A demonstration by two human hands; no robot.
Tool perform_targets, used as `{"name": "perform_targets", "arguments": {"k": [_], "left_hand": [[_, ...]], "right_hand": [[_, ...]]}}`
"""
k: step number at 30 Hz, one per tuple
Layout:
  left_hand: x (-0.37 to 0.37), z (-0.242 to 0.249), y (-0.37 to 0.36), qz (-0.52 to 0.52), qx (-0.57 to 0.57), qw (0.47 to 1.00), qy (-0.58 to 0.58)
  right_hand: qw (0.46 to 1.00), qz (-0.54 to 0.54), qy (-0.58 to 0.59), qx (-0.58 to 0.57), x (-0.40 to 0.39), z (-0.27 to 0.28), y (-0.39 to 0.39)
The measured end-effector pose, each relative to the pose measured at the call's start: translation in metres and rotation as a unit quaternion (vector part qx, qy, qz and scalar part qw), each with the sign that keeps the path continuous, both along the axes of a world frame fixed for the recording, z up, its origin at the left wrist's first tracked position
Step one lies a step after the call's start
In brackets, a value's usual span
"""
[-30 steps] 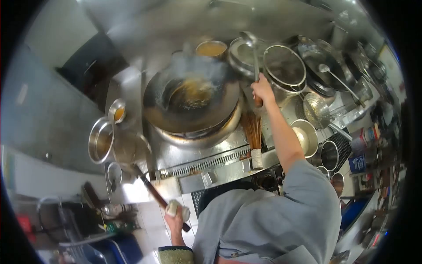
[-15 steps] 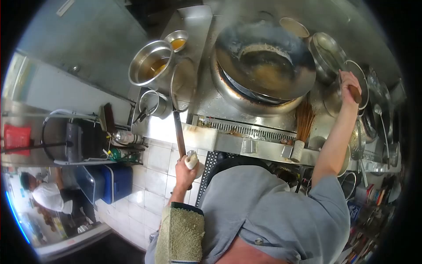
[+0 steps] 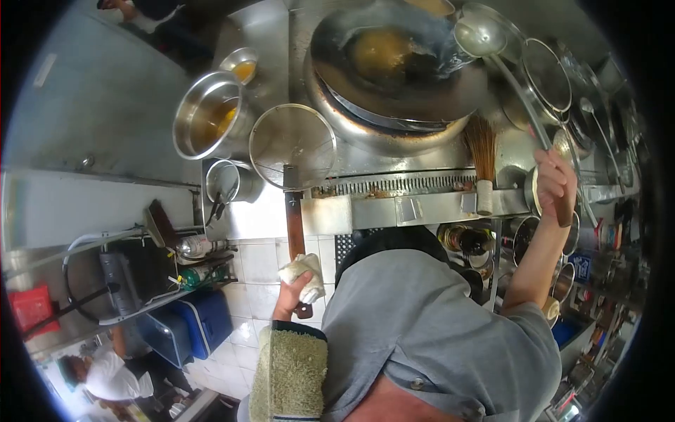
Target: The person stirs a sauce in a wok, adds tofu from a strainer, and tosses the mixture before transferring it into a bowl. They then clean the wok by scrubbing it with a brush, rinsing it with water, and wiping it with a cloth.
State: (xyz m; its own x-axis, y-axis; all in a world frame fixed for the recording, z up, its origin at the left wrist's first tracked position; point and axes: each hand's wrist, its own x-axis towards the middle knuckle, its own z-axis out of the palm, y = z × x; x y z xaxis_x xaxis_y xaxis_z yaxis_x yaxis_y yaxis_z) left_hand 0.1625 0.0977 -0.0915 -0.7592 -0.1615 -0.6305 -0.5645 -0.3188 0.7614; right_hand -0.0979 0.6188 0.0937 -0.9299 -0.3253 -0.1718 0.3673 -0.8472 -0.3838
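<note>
My left hand (image 3: 290,294) is closed around the wooden handle of a round fine-mesh strainer (image 3: 293,141), with a folded white cloth (image 3: 309,274) bunched in the grip. The strainer is held left of the wok (image 3: 422,98), beside a steel pot (image 3: 184,133) of yellowish liquid. My right hand (image 3: 555,179) grips the wooden end of a long metal ladle (image 3: 481,35). The ladle's bowl is over the wok's right rim, and clear liquid shows just below it. Brownish liquid or foam lies in the wok.
A bamboo wok brush (image 3: 482,151) stands by the stove's front gutter (image 3: 401,185). A small bowl (image 3: 240,65) of yellow liquid and a steel cup (image 3: 223,181) are on the left. Another strainer (image 3: 547,74) is on the right. A person (image 3: 116,371) is at lower left.
My right hand has moved down, and the ladle now reaches over the wok's right rim. The strainer has turned to show its round mesh face. The whole view has shifted.
</note>
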Motion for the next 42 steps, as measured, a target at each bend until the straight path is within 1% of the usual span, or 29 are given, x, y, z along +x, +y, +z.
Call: {"name": "perform_targets", "arguments": {"k": [2,4,6,8,9,10,11,12,13,14,16,17,19,20,21,22,24,26,27,28,29,30,31,32,34,36,37,40,42], "left_hand": [[0.011,-0.01,-0.015,0.013,0.056,0.998,-0.009],[0.009,0.01,-0.01,0.038,0.069,0.997,-0.022],[0.013,0.014,-0.01,0.047,0.105,0.993,-0.023],[0.025,0.007,-0.019,0.057,0.121,0.988,-0.079],[0.029,0.008,-0.015,0.102,0.122,0.984,-0.085],[0.027,0.006,-0.01,0.132,0.129,0.979,-0.086],[0.027,-0.003,-0.013,0.119,0.151,0.978,-0.077],[0.031,-0.021,-0.024,0.092,0.166,0.98,-0.055],[0.034,-0.036,-0.035,0.053,0.168,0.983,-0.044],[0.029,-0.04,-0.043,0.023,0.164,0.985,-0.04],[0.007,-0.005,-0.027,-0.024,0.112,0.991,-0.062],[0.002,0.004,-0.026,-0.065,0.001,0.995,-0.078],[-0.018,0.034,-0.002,-0.041,-0.063,0.997,0.005],[-0.03,0.048,0.008,-0.027,-0.095,0.994,0.047],[-0.038,0.058,0.011,-0.021,-0.075,0.994,0.072],[-0.047,0.063,0.012,-0.026,-0.047,0.994,0.091],[-0.061,0.075,0.014,-0.024,0.008,0.992,0.127],[-0.092,0.077,0.019,-0.104,-0.065,0.982,0.145],[-0.126,0.116,0.055,-0.162,-0.169,0.944,0.232],[-0.152,0.119,0.066,-0.221,-0.216,0.909,0.279],[-0.178,0.122,0.082,-0.282,-0.276,0.85,0.349],[-0.202,0.139,0.105,-0.31,-0.364,0.765,0.432],[-0.224,0.15,0.129,-0.319,-0.356,0.727,0.493],[-0.242,0.153,0.149,-0.322,-0.404,0.673,0.529],[-0.28,0.143,0.184,-0.298,-0.408,0.636,0.583],[-0.297,0.141,0.207,-0.377,-0.454,0.681,0.435],[-0.294,0.135,0.207,-0.357,-0.462,0.679,0.445],[-0.3,0.127,0.207,-0.315,-0.473,0.673,0.473],[-0.301,0.126,0.201,-0.318,-0.471,0.68,0.464]], "right_hand": [[0.989,-0.013,0.064,0.134,0.005,-0.004,-0.007],[0.947,-0.058,0.089,0.304,-0.01,-0.008,-0.013],[0.891,-0.102,0.091,0.434,-0.04,-0.004,-0.027],[0.824,-0.15,0.051,0.544,-0.089,-0.024,-0.021],[0.804,-0.134,0.036,0.579,-0.117,-0.034,-0.011],[0.755,-0.126,0.021,0.644,-0.155,-0.068,0.02],[0.737,-0.107,-0.002,0.667,-0.169,-0.061,0.013],[0.691,-0.131,0.009,0.711,-0.193,-0.074,0.02],[0.694,-0.123,0.002,0.709,-0.21,-0.075,0.022],[0.679,-0.152,0.016,0.718,-0.224,-0.082,0.023],[0.742,-0.12,0.02,0.659,-0.244,-0.078,0.026],[0.813,-0.126,0.041,0.568,-0.253,-0.084,0.035],[0.919,-0.123,0.084,0.365,-0.27,-0.093,0.048],[0.966,-0.123,0.067,0.219,-0.273,-0.087,0.052],[0.989,-0.119,0.049,0.067,-0.271,-0.079,0.057],[0.99,-0.108,0.027,-0.085,-0.263,-0.066,0.054],[0.974,-0.083,0.04,-0.205,-0.252,-0.057,0.056],[0.957,0.019,0.005,-0.29,-0.225,-0.027,0.051],[0.939,0.067,-0.014,-0.336,-0.218,-0.022,0.053],[0.937,0.068,-0.026,-0.341,-0.204,-0.012,0.05],[0.938,0.059,-0.041,-0.34,-0.184,0.001,0.045],[0.937,0.052,-0.055,-0.34,-0.164,0.012,0.038],[0.937,0.042,-0.068,-0.339,-0.142,0.021,0.028],[0.937,0.027,-0.055,-0.345,-0.119,0.03,0.017],[0.938,0.027,-0.063,-0.341,-0.08,0.039,0.002],[0.941,0.03,-0.073,-0.329,-0.043,0.044,-0.009],[0.943,0.031,-0.079,-0.32,-0.025,0.043,-0.014],[0.988,-0.002,-0.09,-0.124,0.02,0.041,-0.025],[0.999,0.028,-0.034,-0.003,0.037,0.032,-0.03]]}}
